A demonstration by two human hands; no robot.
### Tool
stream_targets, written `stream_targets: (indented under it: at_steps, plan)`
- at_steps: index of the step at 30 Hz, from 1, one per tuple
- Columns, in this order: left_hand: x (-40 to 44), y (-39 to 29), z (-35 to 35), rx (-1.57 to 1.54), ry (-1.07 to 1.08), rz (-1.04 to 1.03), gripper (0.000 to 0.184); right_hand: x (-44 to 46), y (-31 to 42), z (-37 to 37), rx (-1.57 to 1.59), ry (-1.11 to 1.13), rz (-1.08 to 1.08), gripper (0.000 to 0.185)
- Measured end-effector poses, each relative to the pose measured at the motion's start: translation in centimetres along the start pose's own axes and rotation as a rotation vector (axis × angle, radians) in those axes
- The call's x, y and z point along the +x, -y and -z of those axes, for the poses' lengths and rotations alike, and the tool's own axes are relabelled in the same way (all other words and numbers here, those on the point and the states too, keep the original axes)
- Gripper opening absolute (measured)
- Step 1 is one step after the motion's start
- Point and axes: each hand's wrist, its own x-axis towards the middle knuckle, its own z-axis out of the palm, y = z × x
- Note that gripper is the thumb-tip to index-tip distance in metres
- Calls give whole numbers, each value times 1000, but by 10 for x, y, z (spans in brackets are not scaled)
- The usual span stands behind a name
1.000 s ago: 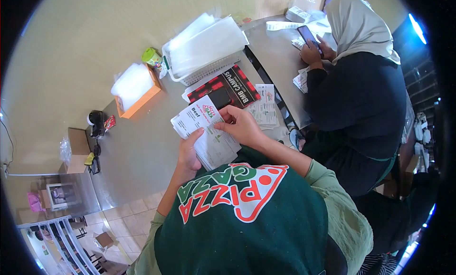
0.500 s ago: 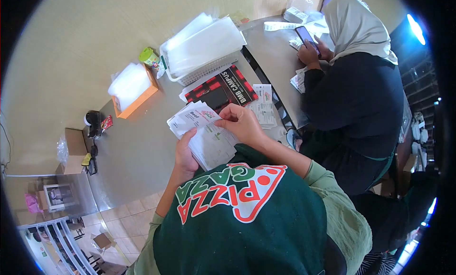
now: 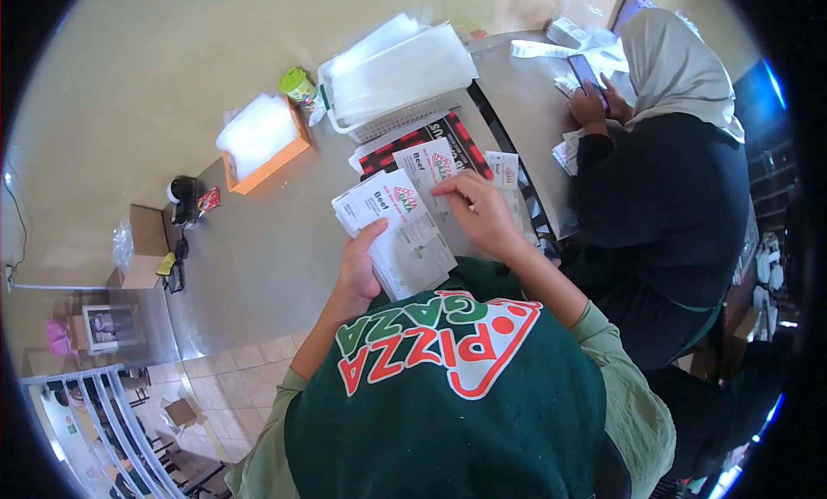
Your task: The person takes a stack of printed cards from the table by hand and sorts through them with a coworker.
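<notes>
A stack of white printed sheets marked "Beef" [image 3: 398, 236] is in my left hand [image 3: 360, 262], with the thumb on top of the stack. Just right of it, my right hand [image 3: 484, 210] pinches the edge of a single "Beef" sheet [image 3: 424, 165], held apart from the stack. Behind that sheet, a red and black "BMB CAMPUS" item [image 3: 463, 141] lies partly covered on the metal table [image 3: 258, 266]. More printed sheets [image 3: 502, 170] lie right of it, partly hidden by my right hand.
A white basket [image 3: 405, 120] holds large white sheets. Left of it are a green-lidded cup [image 3: 296, 85] and an orange box [image 3: 269, 167] of white sheets. A tape dispenser [image 3: 183, 197] stands at far left. At right, a person [image 3: 663, 180] holds a phone [image 3: 587, 78].
One sheet has come off the stack and moved right with my right hand. My left hand still holds the rest. The whole view has shifted slightly.
</notes>
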Motion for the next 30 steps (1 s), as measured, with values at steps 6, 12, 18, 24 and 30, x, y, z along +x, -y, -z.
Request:
stream_targets:
  at_steps: [6, 12, 18, 24, 30]
  plan:
    - [-3, -4, -4, 17, 50, -8, 45, -2, 3, -24, 18, -1, -125, 21]
    - [-4, -4, -4, -61, 28, -19, 44, 0, -11, -22, 84, 44, -208, 17]
    - [-2, -5, -2, -69, 36, -3, 40, 6, -13, 1, 103, -131, -200, 39]
    - [-1, -6, -4, -30, -16, 16, 40, 0, -9, -2, -131, -6, 84, 10]
    - [0, -6, -5, 27, 2, -3, 41, -6, -2, -30, 54, 24, -115, 22]
